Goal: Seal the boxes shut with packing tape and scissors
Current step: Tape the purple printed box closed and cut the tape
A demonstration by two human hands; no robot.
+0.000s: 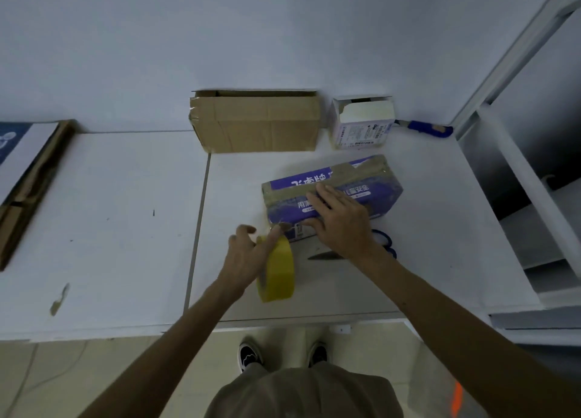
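My left hand [248,254] grips the tape roll [278,270] beside the purple box [377,191], near the front right of the surface [424,260]. My right hand [342,222] presses flat on the box. Next, I think, I grab the scissors [325,255] and cut.

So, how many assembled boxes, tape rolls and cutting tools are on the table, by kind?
Assembled boxes: 3 (brown cardboard box, small white box, purple box)
Yellow tape roll: 1
Scissors: 1
Blue utility knife: 1
Total: 6
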